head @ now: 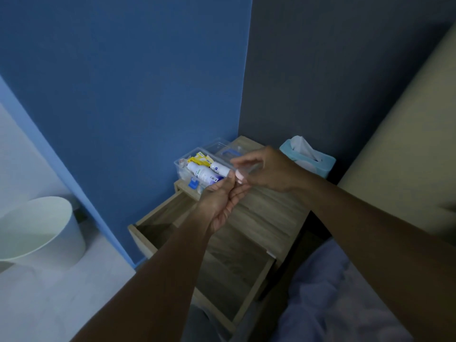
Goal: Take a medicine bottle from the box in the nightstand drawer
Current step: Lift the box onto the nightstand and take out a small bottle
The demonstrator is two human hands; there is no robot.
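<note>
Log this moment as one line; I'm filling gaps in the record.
drawer: open | clear box: on nightstand, lid off | left hand and right hand: together on small pale item | bottles: in box

Nightstand (269, 213): matt wood-grain laminate. On its top, box (181, 166): clear glossy plastic; bottles (203, 174) inside: smooth white plastic. Right of nightstand, tissue pack (318, 164): soft paper.

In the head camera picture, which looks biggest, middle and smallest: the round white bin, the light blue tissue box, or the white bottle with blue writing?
1. Round white bin, though it sits nearer the camera, which inflates it.
2. Light blue tissue box.
3. White bottle with blue writing.
</note>
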